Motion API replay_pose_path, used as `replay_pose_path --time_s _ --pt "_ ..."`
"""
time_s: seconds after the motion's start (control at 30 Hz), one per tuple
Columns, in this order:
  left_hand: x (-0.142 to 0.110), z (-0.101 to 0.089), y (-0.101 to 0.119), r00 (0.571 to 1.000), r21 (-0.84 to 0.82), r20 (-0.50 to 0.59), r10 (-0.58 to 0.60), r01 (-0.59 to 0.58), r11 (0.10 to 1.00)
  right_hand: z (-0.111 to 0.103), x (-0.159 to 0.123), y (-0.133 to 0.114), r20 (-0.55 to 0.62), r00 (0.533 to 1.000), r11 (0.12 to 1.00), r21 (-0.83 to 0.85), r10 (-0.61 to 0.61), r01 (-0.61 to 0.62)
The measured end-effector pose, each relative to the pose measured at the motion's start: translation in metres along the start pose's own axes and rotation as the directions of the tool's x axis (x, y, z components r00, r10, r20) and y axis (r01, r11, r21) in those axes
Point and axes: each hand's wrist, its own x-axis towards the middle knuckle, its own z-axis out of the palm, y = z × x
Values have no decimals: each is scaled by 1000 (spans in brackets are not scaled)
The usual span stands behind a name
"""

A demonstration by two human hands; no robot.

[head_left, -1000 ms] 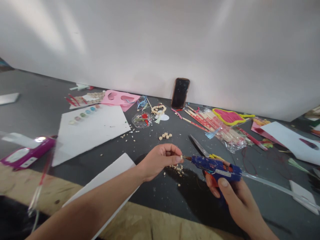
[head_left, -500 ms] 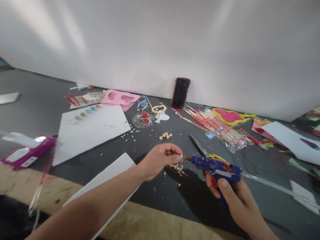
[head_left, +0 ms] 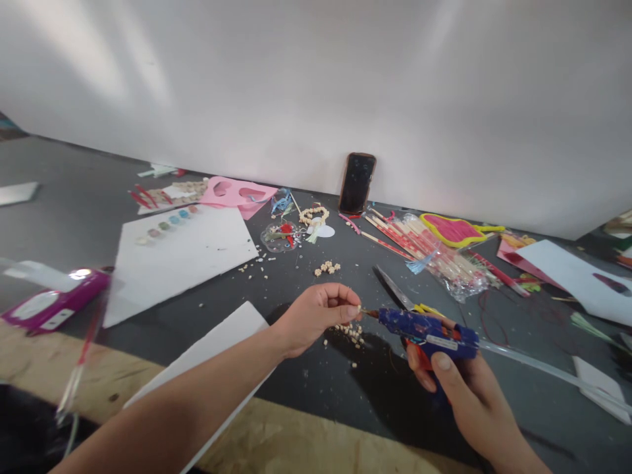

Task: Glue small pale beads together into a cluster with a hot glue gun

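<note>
Holding the glue gun in your right hand: fingers closed around the grip, thumb at the near side, the blue body raised above the tabletop, right of centre near the front edge. Glue stick: runs from the gun's rear toward the right edge.

Left hand: narrow pinch, thumb and fingers closed on a pale bead, too small to make out well, just beside the gun's nozzle.

Under the hands:
- Loose beads, scattered on the tabletop.
- Scissors, lying just behind the gun, yellow handles partly hidden by it.
- White sheet, under your left forearm, at the front edge.

Mid-table:
- Bead cluster.
- White board, with a row of small coloured dabs.
- Purple box, at the left edge.

Back edge, left to right:
- Pink card, with heart-shaped cutouts.
- Clear dish, holding red and green bits.
- Bead strand.
- Phone, leaning on the white wall.
- Plastic bag of sticks.
- Pink shape, rimmed yellow.
- White sheet, near the right corner.
</note>
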Motion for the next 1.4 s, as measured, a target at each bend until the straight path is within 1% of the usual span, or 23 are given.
replay_pose_path --time_s 0.1,0.23,0.33,0.53,0.73,0.87,1.1,1.2,1.3,1.4 --pt "0 0 0 1000 4 5 3 -3 1000 0 1 0 -21 1000 1000 3 -3 3" --pt "0 0 -1 1000 -4 10 6 -6 1000 -2 0 1 12 1000 1000 -1 -6 6" --pt "1 0 -1 1000 -16 17 12 -11 1000 -1 0 0 2 1000 1000 5 -6 6" --pt "0 1 0 1000 -21 1 9 -9 1000 5 -1 -3 -68 998 1000 21 2 0" --pt "1 0 -2 1000 -21 15 9 -9 1000 -1 0 0 -6 1000 1000 -12 8 -8" --pt "1 -1 -3 1000 -31 19 6 -6 999 -4 1 2 6 1000 1000 -7 -30 30" --pt "1 0 -1 1000 -30 17 3 -3 1000 3 -2 0 -64 998 1000 27 17 -15" --pt "1 1 0 1000 -21 6 -4 4 1000 4 -2 0 -70 997 1000 18 18 -17" --pt "0 1 0 1000 -25 7 -3 4 1000 2 -1 0 -56 998 1000 7 26 -25" --pt "0 1 0 1000 -31 16 1 -1 1000 -5 2 -2 -52 998 999 -30 25 -26"
